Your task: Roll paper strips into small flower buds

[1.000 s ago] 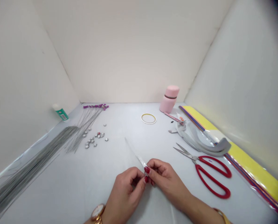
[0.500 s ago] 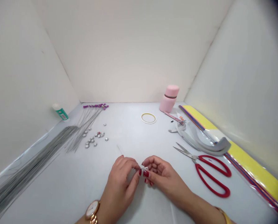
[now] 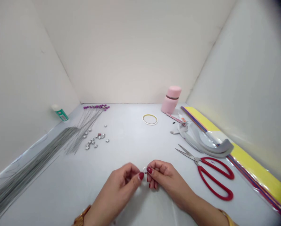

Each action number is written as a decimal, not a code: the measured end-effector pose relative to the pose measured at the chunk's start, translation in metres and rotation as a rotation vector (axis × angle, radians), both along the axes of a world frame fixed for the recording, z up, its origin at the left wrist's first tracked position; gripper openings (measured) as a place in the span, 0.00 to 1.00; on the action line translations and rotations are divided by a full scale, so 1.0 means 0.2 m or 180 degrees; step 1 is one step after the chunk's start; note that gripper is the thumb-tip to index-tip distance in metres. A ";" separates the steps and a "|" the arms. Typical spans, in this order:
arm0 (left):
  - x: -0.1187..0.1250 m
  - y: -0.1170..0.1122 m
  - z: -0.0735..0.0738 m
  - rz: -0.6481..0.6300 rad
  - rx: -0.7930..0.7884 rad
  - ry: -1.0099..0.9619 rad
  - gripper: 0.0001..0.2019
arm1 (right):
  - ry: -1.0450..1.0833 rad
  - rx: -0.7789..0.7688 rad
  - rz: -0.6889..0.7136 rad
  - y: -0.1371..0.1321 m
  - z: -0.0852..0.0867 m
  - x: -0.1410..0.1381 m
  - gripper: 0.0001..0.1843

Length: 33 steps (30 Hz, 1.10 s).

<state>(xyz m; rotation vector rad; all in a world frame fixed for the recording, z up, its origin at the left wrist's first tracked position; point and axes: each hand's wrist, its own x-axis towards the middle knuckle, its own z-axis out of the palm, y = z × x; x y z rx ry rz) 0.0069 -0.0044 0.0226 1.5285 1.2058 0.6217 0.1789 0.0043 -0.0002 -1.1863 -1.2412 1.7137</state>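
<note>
Low in the middle of the view, my left hand (image 3: 123, 182) and my right hand (image 3: 165, 179) meet fingertip to fingertip. Both pinch a tiny folded silver paper piece (image 3: 144, 170) between thumbs and forefingers. Most of the piece is hidden by the fingers. Red scissors (image 3: 208, 171) lie just right of my right hand. Several small silver folded stars (image 3: 95, 139) are scattered on the table ahead and to the left.
A bundle of thin grey wires (image 3: 34, 163) runs along the left edge, some tipped with purple stars (image 3: 96, 107). A green glue bottle (image 3: 59, 112), tape ring (image 3: 150, 119), pink bottle (image 3: 171, 99), grey paper strips (image 3: 206, 142) and coloured paper sheets (image 3: 253, 166) lie around. White walls enclose the table.
The long silver strip that stuck out from my fingers a second ago is now folded down to a tiny piece between my fingertips. My left wrist has dropped lower.
</note>
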 end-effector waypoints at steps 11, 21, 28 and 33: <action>0.03 -0.04 -0.04 0.0165 0.1101 0.0351 0.09 | -0.0212 0.0149 0.0178 -0.02 -0.01 -0.02 0.18; 0.06 -0.01 -0.09 0.0705 -0.0482 -0.0753 0.06 | -0.0399 0.0387 0.0260 -0.02 0.01 -0.01 0.13; 0.05 0.01 -0.07 0.0711 -0.1154 -0.1563 0.08 | -0.0427 0.0373 0.0262 -0.01 0.00 0.00 0.12; 0.04 0.01 -0.07 0.0747 -0.1101 -0.1452 0.12 | -0.0436 0.0350 0.0225 -0.01 -0.01 0.00 0.13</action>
